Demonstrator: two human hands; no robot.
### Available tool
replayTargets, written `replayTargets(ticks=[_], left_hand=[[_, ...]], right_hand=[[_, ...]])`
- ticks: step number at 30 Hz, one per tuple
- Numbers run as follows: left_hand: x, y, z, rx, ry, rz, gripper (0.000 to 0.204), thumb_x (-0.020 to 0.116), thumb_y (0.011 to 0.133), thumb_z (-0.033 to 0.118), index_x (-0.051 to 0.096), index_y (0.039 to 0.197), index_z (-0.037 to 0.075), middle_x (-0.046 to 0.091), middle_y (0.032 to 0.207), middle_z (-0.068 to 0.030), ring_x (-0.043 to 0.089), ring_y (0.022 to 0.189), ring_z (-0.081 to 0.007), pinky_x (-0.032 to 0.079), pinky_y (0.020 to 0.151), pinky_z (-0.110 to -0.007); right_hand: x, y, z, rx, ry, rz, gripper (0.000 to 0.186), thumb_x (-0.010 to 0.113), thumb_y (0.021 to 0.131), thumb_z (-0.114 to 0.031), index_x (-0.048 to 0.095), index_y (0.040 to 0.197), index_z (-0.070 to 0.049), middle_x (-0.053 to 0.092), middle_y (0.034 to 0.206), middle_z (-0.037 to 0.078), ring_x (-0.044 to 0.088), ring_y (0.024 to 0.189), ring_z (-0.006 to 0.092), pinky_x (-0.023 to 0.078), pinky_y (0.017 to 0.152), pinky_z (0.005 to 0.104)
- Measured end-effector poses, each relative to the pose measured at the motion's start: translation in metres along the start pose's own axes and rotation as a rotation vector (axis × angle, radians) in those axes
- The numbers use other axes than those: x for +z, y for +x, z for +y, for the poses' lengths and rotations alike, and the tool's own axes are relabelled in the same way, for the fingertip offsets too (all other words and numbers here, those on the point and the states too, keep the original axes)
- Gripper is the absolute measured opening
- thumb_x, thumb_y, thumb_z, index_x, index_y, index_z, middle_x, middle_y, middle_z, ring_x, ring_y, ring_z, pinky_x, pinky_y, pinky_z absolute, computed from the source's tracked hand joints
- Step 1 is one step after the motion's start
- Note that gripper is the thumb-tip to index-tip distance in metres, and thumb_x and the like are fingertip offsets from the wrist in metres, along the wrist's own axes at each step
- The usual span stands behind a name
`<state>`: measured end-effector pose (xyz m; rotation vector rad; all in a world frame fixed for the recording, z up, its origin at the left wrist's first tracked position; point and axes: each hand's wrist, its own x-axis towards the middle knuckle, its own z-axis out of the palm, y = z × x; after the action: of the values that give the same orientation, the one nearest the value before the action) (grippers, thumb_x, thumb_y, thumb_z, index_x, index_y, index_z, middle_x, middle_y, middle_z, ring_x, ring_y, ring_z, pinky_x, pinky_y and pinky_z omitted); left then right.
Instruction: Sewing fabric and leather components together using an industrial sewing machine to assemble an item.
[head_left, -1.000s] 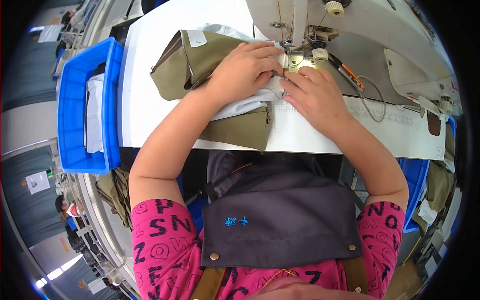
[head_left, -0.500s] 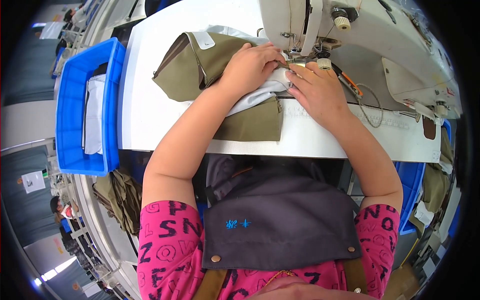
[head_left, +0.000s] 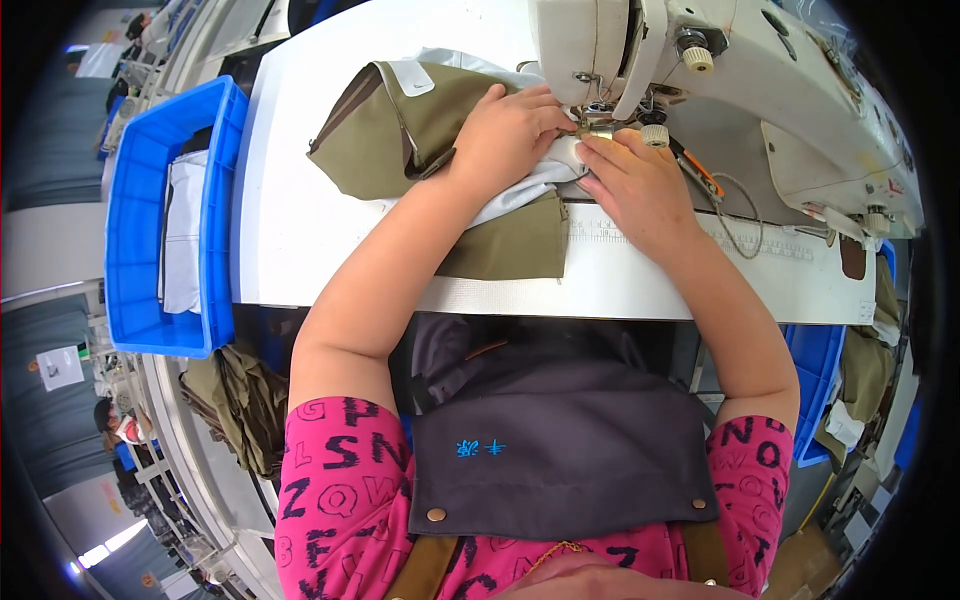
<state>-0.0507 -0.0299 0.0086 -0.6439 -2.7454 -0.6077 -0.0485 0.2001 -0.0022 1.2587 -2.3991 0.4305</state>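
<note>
An olive garment piece (head_left: 430, 105) with pale grey lining lies bunched on the white table, partly folded open and bearing a white label. Beside the needle area of the sewing machine (head_left: 600, 60), my left hand (head_left: 508, 140) grips the cloth, its fingertips close to the presser foot. My right hand (head_left: 640, 185) is closed on the cloth's right edge, thumb below and fingers near the foot. A strip of pale lining shows between both hands. The exact stitching spot is mostly covered by my fingers and the machine head.
On the left stands a blue bin (head_left: 215, 215) with pale cloth pieces inside. Olive cloth (head_left: 240, 410) hangs below it. Orange-and-black snips (head_left: 700, 170) and a looped cord (head_left: 745, 215) lie right of my right hand. Another blue bin (head_left: 815, 380) sits low at right.
The view has shifted slightly. Both hands stay at the needle area with the cloth, and their fingers have moved only a little.
</note>
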Motion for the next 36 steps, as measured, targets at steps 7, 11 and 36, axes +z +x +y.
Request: replayTargets(ticks=[7, 11, 36], left_hand=[[0.005, -0.001, -0.008, 0.091, -0.017, 0.084, 0.015, 0.068, 0.093, 0.012, 0.077, 0.103, 0.016, 0.074, 0.103, -0.0022, 0.067, 0.091, -0.0257, 0.052, 0.088, -0.039], [0.006, 0.001, -0.010, 0.045, -0.017, 0.051, 0.015, 0.068, 0.093, 0.012, 0.078, 0.103, 0.016, 0.074, 0.103, -0.0023, 0.067, 0.091, -0.0258, 0.052, 0.089, -0.037], [0.008, 0.009, -0.014, -0.087, -0.045, 0.071, 0.019, 0.063, 0.093, 0.012, 0.080, 0.100, 0.016, 0.075, 0.112, 0.0017, 0.067, 0.114, -0.0210, 0.053, 0.091, -0.036]], right_hand=[[-0.001, 0.000, -0.001, -0.002, 0.004, 0.017, 0.035, 0.078, 0.087, -0.024, 0.068, 0.117, -0.009, 0.067, 0.121, 0.000, 0.063, 0.098, 0.0200, 0.046, 0.087, 0.0362], [0.001, 0.001, 0.000, 0.057, 0.031, -0.031, 0.038, 0.079, 0.086, -0.023, 0.070, 0.120, -0.009, 0.068, 0.124, 0.000, 0.062, 0.108, 0.0208, 0.048, 0.087, 0.0375], [0.002, -0.003, -0.004, 0.086, -0.025, -0.003, 0.041, 0.077, 0.087, -0.026, 0.070, 0.123, -0.008, 0.065, 0.120, 0.003, 0.061, 0.104, 0.0223, 0.048, 0.093, 0.0393]])
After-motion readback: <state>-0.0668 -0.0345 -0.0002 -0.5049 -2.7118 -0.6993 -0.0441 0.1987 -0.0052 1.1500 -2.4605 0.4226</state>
